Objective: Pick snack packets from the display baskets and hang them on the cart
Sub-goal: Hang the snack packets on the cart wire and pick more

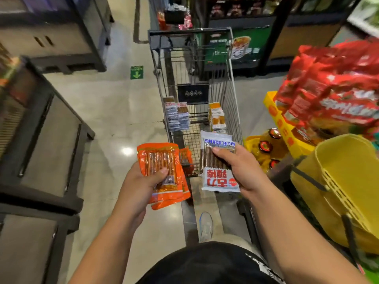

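My left hand (141, 187) grips a small stack of orange snack packets (159, 160), thumb across the front. My right hand (240, 171) grips white snack packets with red characters (215, 179), thumb on top. Both hands are held over the near end of the wire cart (233, 87). Inside the cart hang rows of white-blue packets (177, 116) on the left side and orange-white packets (217, 117) on the right. Another orange packet (185, 158) hangs at the cart's near end, between my hands.
A yellow basket (344, 193) stands at the right, with red snack bags (332, 93) piled above it and dark-capped bottles (266, 146) on a yellow display. Dark shelving units (41, 140) line the left. Shiny floor lies left of the cart; my shoe (206, 226) is below.
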A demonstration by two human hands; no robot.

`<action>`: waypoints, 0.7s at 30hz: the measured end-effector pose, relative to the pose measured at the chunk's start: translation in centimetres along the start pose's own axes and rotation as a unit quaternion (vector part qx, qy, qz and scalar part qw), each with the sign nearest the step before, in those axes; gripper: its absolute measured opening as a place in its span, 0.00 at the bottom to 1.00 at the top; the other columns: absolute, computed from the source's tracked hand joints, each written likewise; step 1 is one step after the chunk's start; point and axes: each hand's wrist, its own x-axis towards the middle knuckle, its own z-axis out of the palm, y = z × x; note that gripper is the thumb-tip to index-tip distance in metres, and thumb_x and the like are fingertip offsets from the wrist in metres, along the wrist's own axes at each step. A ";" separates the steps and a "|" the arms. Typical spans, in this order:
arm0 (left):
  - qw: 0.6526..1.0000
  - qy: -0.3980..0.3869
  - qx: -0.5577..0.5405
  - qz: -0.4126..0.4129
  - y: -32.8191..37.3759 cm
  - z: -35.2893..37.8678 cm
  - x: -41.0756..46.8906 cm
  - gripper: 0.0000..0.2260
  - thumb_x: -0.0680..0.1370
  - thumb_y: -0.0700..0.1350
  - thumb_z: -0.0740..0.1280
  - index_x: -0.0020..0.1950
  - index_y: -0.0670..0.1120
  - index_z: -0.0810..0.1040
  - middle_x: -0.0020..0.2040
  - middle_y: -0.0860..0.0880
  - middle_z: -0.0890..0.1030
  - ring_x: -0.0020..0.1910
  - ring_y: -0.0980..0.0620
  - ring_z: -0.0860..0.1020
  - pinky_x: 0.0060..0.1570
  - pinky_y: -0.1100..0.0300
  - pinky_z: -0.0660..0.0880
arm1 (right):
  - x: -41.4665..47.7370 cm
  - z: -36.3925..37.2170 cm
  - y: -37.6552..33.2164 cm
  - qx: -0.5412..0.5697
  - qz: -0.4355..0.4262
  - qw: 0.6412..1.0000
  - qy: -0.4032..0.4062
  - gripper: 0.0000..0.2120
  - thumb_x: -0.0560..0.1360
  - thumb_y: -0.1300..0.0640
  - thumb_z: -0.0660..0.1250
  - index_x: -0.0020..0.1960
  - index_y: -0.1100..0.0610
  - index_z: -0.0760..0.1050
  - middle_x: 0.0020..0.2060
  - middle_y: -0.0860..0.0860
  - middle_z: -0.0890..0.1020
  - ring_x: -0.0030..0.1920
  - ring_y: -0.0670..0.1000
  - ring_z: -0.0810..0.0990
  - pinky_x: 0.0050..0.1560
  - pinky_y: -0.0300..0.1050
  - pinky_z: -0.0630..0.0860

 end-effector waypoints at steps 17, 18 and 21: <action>0.994 0.099 -0.019 -0.032 5.3 3.1 14.8 0.12 0.78 0.37 0.70 0.60 0.45 0.80 0.51 0.46 0.87 0.50 0.46 0.86 0.52 0.48 0.80 | 20.1 -2.8 -7.3 0.017 0.088 0.992 -0.091 0.21 0.76 0.66 0.68 0.68 0.56 0.74 0.58 0.62 0.84 0.56 0.63 0.84 0.57 0.62 0.80; 0.994 0.097 -0.019 -0.036 5.3 2.9 16.0 0.12 0.78 0.37 0.70 0.60 0.45 0.80 0.51 0.46 0.87 0.50 0.46 0.86 0.52 0.48 0.80 | 20.9 -2.5 -7.3 0.012 0.094 0.991 -0.095 0.21 0.75 0.65 0.68 0.67 0.56 0.74 0.58 0.62 0.83 0.56 0.63 0.84 0.58 0.63 0.79; 0.996 0.080 -0.013 -0.049 5.4 2.4 19.8 0.12 0.78 0.39 0.71 0.60 0.48 0.80 0.51 0.48 0.87 0.49 0.48 0.86 0.52 0.48 0.80 | 22.8 -1.3 -7.3 0.000 0.113 0.987 -0.111 0.21 0.75 0.66 0.68 0.67 0.56 0.73 0.58 0.62 0.83 0.56 0.64 0.83 0.60 0.62 0.78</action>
